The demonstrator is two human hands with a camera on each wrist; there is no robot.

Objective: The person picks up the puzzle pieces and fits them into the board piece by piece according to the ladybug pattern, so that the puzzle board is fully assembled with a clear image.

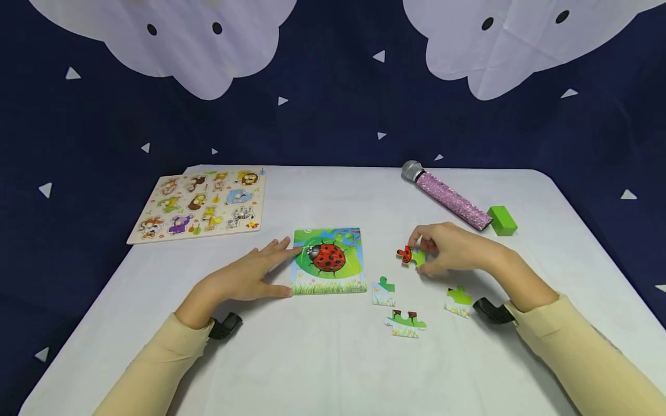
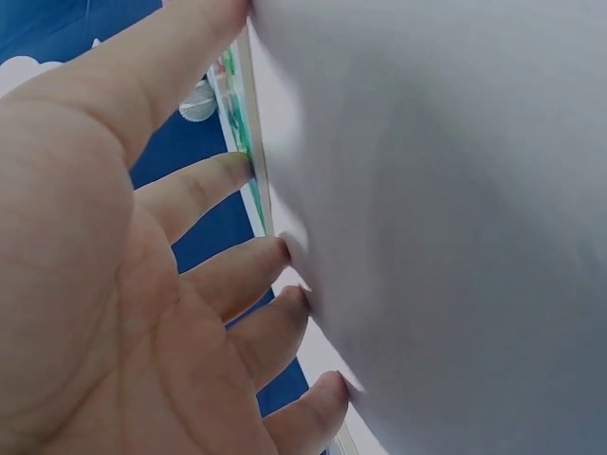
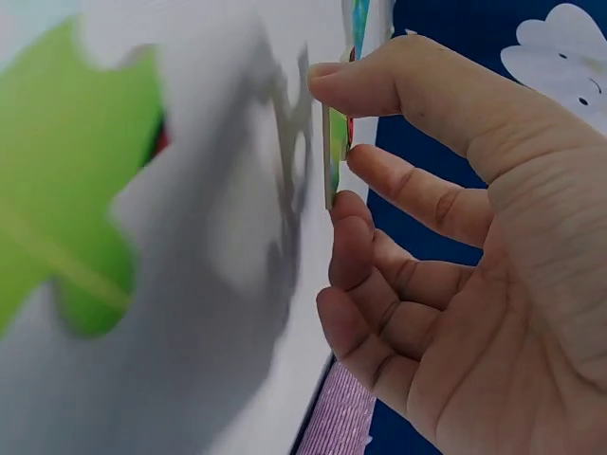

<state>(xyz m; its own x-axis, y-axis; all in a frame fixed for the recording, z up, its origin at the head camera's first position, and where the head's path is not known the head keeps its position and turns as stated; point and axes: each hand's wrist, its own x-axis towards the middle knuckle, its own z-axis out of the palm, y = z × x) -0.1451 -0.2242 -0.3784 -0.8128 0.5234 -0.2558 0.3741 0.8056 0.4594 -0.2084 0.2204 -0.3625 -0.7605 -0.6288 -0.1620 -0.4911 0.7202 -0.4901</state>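
My right hand (image 1: pixel 451 248) pinches a red and green puzzle piece (image 1: pixel 416 258) between thumb and fingers, just over the table. In the right wrist view this puzzle piece (image 3: pixel 335 142) shows edge-on between the fingertips. My left hand (image 1: pixel 250 274) lies with fingers spread at the left side of a square ladybug picture board (image 1: pixel 354 268), index finger and thumb at its edge. Between the hands lie a puzzle piece with flowers (image 1: pixel 384 296) and, nearer me, a wider puzzle piece (image 1: pixel 406 328). Another green puzzle piece (image 1: pixel 459 300) sits below my right hand.
A wooden animal board (image 1: pixel 213 199) lies at the back left of the white table (image 1: pixel 312 370). Behind my right hand are a pink glittery microphone (image 1: pixel 452 202) and a green block (image 1: pixel 502 221). A dark blue curtain (image 1: pixel 333 115) hangs behind the table.
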